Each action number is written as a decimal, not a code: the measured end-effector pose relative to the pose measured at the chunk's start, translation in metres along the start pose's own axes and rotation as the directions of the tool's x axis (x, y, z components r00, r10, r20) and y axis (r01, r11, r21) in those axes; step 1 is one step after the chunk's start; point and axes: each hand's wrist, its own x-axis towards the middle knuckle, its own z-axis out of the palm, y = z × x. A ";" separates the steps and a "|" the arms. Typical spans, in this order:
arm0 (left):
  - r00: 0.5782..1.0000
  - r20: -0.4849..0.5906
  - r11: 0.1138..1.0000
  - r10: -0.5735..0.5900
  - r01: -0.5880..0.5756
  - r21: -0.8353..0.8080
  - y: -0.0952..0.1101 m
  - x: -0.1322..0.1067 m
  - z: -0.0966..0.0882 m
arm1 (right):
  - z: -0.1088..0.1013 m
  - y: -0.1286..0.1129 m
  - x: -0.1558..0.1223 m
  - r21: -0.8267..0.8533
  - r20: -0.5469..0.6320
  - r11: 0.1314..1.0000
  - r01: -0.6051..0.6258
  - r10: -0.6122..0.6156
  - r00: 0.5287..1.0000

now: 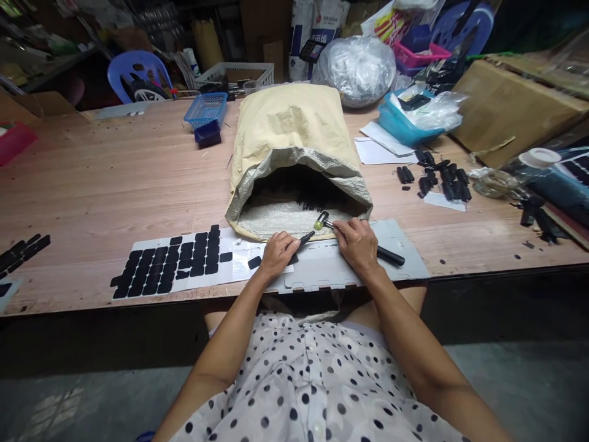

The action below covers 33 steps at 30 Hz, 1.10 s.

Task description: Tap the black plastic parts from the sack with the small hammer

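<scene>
My left hand (pixel 278 253) is closed around a slim black tapered piece (pixel 307 237), whose tip points towards the sack. In my right hand (pixel 359 245) is a small mallet (pixel 321 220) with a yellow-green face, a metal shaft and a black grip (pixel 391 256). Its head is close to the tip of the black piece; whether they touch I cannot tell. Both hands are over a grey board (pixel 317 270) at the table's front edge. Just beyond them lies a pale yellow woven sack (pixel 289 120), its mouth facing me, with dark pieces inside.
Rows of black rounded patches (pixel 170 264) lie on a white sheet to the left. At the right are several black parts (pixel 448 178) and a large cardboard box (pixel 515 113). A blue basket (pixel 207 109), a teal basin (pixel 405 120) and a stuffed plastic bag (pixel 354 70) surround the sack.
</scene>
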 end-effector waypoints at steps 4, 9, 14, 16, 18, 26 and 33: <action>1.000 0.002 1.000 -0.004 0.003 0.021 0.000 -0.001 -0.001 | 0.005 -0.003 -0.005 -0.007 0.001 1.000 -0.012 0.012 1.000; 1.000 0.001 1.000 -0.023 0.023 -0.001 0.001 -0.004 -0.003 | 0.004 -0.007 -0.006 -0.035 -0.013 0.999 -0.010 0.009 1.000; 0.999 0.003 0.999 -0.033 0.033 -0.040 0.004 -0.005 -0.006 | 0.005 -0.006 -0.007 -0.034 -0.041 0.999 0.003 -0.004 0.999; 1.000 0.004 0.999 -0.030 0.030 -0.044 0.004 -0.005 -0.006 | 0.006 -0.006 -0.007 -0.033 -0.043 0.999 0.007 -0.009 0.999; 1.000 0.011 0.998 -0.026 0.027 -0.049 0.003 -0.005 -0.007 | 0.007 -0.005 -0.007 -0.032 -0.046 0.999 0.008 -0.010 0.999; 1.000 0.015 0.996 -0.023 0.024 -0.088 0.003 -0.001 -0.010 | 0.011 -0.004 -0.004 -0.028 -0.061 1.000 0.012 -0.014 0.998; 0.928 0.368 0.918 0.060 0.094 -0.386 0.038 -0.068 -0.016 | 0.015 -0.005 -0.003 -0.035 -0.051 0.999 -0.007 0.006 0.999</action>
